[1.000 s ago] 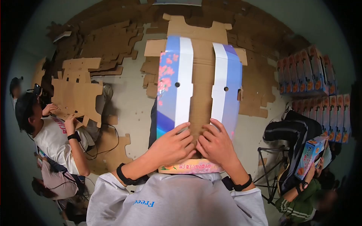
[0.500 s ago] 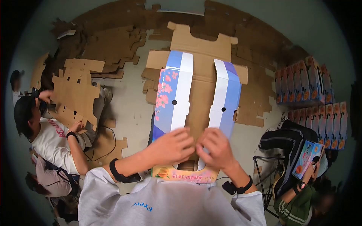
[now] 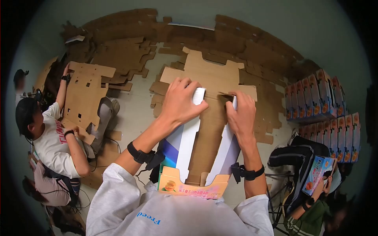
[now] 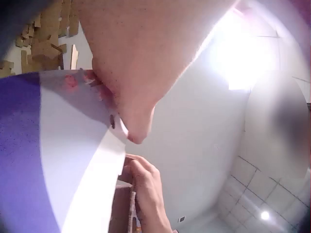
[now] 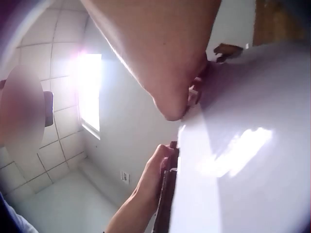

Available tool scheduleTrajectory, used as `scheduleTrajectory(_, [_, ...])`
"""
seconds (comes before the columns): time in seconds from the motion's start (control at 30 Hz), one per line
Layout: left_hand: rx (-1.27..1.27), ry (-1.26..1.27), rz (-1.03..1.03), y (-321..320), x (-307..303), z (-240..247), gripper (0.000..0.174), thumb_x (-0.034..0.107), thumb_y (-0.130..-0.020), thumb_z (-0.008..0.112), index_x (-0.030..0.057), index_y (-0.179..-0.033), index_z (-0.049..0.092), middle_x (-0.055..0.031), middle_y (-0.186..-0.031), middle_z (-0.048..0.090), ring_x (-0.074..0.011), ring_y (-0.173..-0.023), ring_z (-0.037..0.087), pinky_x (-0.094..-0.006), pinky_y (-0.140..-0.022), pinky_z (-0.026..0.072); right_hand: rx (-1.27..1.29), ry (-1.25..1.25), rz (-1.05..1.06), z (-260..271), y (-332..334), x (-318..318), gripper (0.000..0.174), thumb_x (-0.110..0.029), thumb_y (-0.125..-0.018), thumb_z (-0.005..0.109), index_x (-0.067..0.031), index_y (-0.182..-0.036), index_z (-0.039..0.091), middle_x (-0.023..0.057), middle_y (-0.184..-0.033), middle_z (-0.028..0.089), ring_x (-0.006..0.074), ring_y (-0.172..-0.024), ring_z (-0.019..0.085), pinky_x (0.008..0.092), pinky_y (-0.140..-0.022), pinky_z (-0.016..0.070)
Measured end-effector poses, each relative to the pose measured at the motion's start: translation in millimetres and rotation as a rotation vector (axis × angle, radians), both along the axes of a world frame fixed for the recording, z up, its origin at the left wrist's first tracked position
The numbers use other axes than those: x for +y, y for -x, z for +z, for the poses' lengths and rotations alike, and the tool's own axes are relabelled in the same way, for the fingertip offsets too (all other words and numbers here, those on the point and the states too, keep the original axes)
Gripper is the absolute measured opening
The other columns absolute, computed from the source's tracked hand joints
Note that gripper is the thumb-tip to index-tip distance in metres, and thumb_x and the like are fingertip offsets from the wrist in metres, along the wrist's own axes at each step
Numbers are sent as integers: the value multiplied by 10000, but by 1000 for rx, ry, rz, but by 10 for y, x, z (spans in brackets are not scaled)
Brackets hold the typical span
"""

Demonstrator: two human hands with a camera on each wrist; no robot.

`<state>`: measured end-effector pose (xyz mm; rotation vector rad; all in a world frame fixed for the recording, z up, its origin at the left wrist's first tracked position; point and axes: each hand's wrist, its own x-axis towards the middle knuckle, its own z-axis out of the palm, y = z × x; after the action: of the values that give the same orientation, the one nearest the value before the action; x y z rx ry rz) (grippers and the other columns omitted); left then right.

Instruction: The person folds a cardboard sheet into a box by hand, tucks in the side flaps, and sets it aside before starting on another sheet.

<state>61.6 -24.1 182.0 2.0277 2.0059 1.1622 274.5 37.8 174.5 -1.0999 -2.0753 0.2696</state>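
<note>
I am looking down at a pale floor [image 3: 134,114]. Its far side is covered with flat brown cardboard sheets [image 3: 118,55]. Against the wall on the right, stacked boxes [image 3: 319,98] with orange print stand in 2 rows.

In the middle, a long, partly folded box [image 3: 197,149] reaches away from the wearer's grey sweatshirt [image 3: 177,216]. The box's near end, printed with an orange fruit, sits just at the sweatshirt. 2 white flaps run along the length of the box, with bare brown card between them.

The left hand [image 3: 181,100] grips the far end of the left flap, with its fingers curled over the edge. The right hand [image 3: 241,112] grips the far end of the right flap in the same way, thumb on the inner side. The 2 hands are near each other but do not touch. Each wrist view shows the heel of its own hand pressed on the white and purple flap. The other hand's fingers are hooked on the edge beyond it.

At the left, a seated person [image 3: 51,137] holds up a brown cut-out panel [image 3: 84,98].
</note>
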Motion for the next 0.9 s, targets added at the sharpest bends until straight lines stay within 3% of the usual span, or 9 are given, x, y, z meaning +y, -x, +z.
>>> scheduleTrajectory(0.2, [105,19,11,-7,-4,23,288,255,-825,743,20,-990,726,-135,-1039,668,-292,-956,566,-408,-848,500,-48,42,60,26,-68,-28,200,-174,-970,645,-25,-1090,703,156,-982,703,356,-982,637,435,-966,460])
scheduleTrajectory(0.3, [-117,66,65,75,68,-63,275,280,-918,720,30,-1031,723,-124,-984,654,-299,-990,575,-429,-879,505,-1,63,105,-10,-131,96,228,-199,-1026,622,-16,-1128,712,147,-1062,729,312,-1032,665,406,-992,479])
scheduleTrajectory(0.37, [-145,-236,252,324,167,-355,235,237,-997,648,28,-1089,703,-110,-1034,635,-282,-1004,582,-427,-871,502,213,227,106,-4,-294,227,242,-186,-1045,604,-9,-1169,714,120,-1133,747,265,-1078,686,383,-1013,496])
scheduleTrajectory(0.43, [-719,-128,384,720,210,-605,241,225,-1034,597,37,-1163,676,-110,-1136,613,-269,-1035,587,-419,-939,524,530,390,55,-60,-601,504,270,-180,-1070,579,-12,-1238,707,85,-1224,740,197,-1130,680,348,-1028,508])
scheduleTrajectory(0.53, [-1920,320,578,1283,270,-1157,226,214,-1069,514,51,-1083,669,-86,-1156,654,-246,-1004,646,-388,-915,561,896,559,-248,-615,-1002,929,290,-177,-1101,522,1,-1243,702,85,-1215,728,154,-1085,673,288,-980,520])
scheduleTrajectory(0.57, [-1999,474,358,1163,202,-1000,218,227,-1079,537,50,-1086,664,-80,-1127,684,-217,-998,668,-387,-919,596,960,691,-192,-754,-995,955,288,-180,-1100,528,2,-1242,700,84,-1212,726,151,-1080,674,283,-970,525])
scheduleTrajectory(0.73, [-1790,601,-152,848,352,-630,302,314,-1084,612,82,-1272,651,-25,-1065,708,-133,-934,686,-342,-858,608,1151,1200,163,-825,-766,931,321,-230,-1092,568,-7,-1304,660,81,-1192,713,138,-1075,670,284,-939,546])
scheduleTrajectory(0.8, [-1612,669,-271,904,498,-591,334,307,-1076,632,85,-1326,627,-21,-1071,709,-122,-926,691,-311,-829,610,985,1213,246,-602,-624,967,400,-224,-1052,647,-17,-1388,584,76,-1138,721,127,-965,698,290,-836,582])
scheduleTrajectory(0.9, [-1466,565,-212,676,493,-46,374,98,-1011,649,60,-1375,573,-17,-1079,695,-119,-922,696,-280,-778,608,932,1135,346,-251,-427,927,438,-119,-975,737,-31,-1370,571,67,-1076,726,133,-796,712,289,-705,596])
